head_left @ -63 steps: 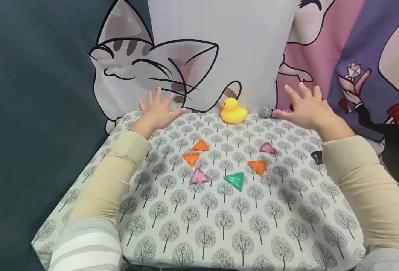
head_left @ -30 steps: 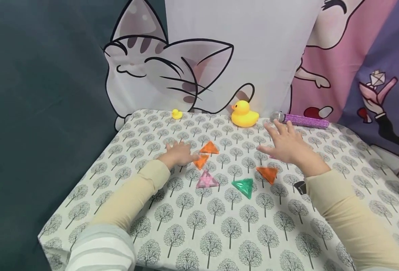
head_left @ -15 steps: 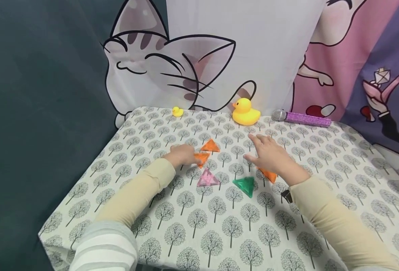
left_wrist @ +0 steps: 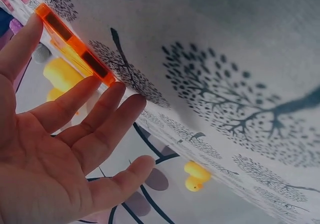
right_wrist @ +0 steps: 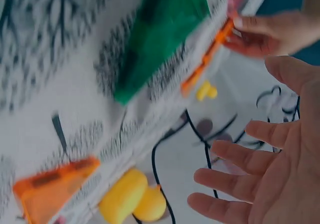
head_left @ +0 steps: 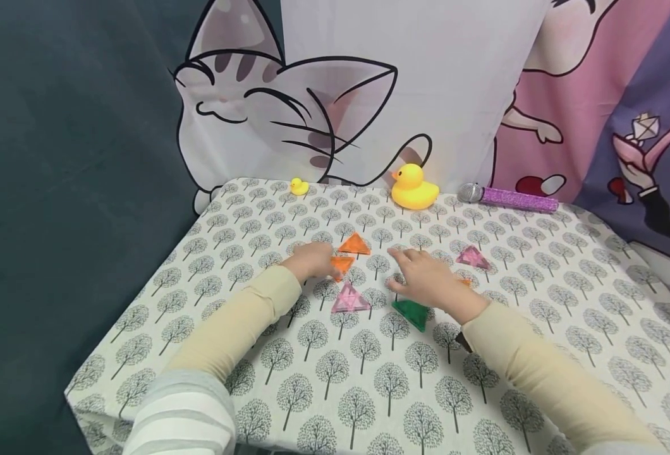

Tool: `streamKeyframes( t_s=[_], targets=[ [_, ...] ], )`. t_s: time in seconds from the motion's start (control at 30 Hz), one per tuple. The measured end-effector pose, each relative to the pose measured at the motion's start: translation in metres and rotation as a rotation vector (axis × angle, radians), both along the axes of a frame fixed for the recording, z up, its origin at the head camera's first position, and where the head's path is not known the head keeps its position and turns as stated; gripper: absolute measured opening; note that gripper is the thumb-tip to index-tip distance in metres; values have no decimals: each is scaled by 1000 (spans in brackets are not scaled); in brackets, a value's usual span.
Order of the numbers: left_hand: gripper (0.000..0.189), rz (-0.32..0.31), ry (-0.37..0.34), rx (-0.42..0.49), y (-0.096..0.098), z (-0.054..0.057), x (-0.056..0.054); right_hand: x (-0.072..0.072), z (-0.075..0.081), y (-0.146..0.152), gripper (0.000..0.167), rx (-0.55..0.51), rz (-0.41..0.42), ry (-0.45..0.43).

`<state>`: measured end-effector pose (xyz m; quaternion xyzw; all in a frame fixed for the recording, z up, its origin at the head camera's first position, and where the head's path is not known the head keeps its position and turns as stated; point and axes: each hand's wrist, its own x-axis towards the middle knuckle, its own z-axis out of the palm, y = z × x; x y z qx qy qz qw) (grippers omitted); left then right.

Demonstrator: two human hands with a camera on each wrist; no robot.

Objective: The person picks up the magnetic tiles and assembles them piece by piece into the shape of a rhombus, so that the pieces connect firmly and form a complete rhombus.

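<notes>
Thumb and fingertips of my left hand (head_left: 312, 260) pinch the edges of a translucent orange triangular tile (head_left: 343, 266); the left wrist view has this orange tile (left_wrist: 75, 46) between thumb and index finger. Just behind it lies a second orange tile (head_left: 354, 244), and a pink triangular tile (head_left: 350, 299) is in front. My right hand (head_left: 426, 278), fingers spread and holding nothing, hovers beside the green triangular tile (head_left: 410, 314), overlapping its upper part in the head view. It mostly hides a third orange tile (head_left: 463, 282). Farther right is another pink tile (head_left: 473, 257).
Along the back edge of the tree-patterned tablecloth (head_left: 323, 392) stand a small yellow duck (head_left: 299, 186), a large yellow duck (head_left: 414, 189) and a purple microphone (head_left: 508, 199). A dark object (head_left: 463, 342) is partly hidden by the right sleeve. Cartoon curtains hang behind.
Both hands have come down from above the table's far part. The left now grips an orange tile; the right has swung left toward the green tile, uncovering the right pink tile.
</notes>
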<state>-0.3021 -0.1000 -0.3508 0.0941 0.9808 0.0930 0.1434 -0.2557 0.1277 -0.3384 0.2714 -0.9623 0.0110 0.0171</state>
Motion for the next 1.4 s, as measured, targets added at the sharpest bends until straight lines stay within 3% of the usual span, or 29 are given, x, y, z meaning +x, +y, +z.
streamKeyframes(
  t_s=[0.2,0.53,0.63,0.8,0.93,1.13,1.27,1.4],
  targets=[
    [32,-4,12,15,1,1,0,4,-8,-16,60,12,97,10],
    [25,5,79,-24,5,1,-1,6,-9,-40,47,59,223,-79],
    [27,4,95,-33,6,-1,-1,6,-9,-47,46,78,237,-77],
    [36,14,113,-25,9,-3,-2,5,-11,-58,30,129,254,-70],
    [45,38,108,2,10,-4,-2,3,-14,-61,23,112,264,-87],
    [34,97,79,62,13,-2,1,1,-16,-63,19,69,223,-144],
    [32,98,103,76,15,-1,1,0,-18,-63,18,49,214,-168],
    [33,106,88,186,14,-4,-1,0,-18,-63,18,33,224,-163]
  ],
)
